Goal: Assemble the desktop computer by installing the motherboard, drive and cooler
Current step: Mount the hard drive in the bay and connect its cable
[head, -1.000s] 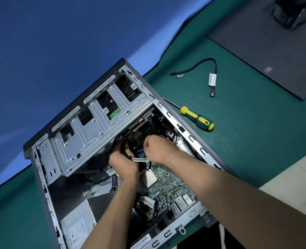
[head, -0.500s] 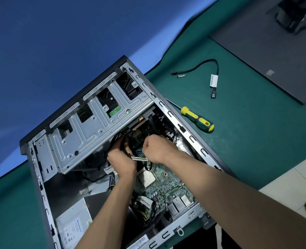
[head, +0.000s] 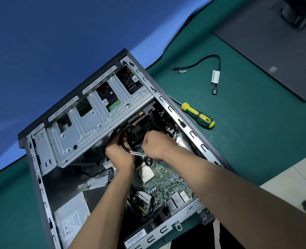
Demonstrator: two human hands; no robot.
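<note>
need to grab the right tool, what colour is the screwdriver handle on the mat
The screwdriver handle is yellow and dark green, clearest in the head view.

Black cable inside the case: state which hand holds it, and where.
Left hand grips the black cable mid-length; right hand pinches its white label.

Left hand [head: 120, 155] fingers hidden under drive cage [head: 94, 123].
</note>
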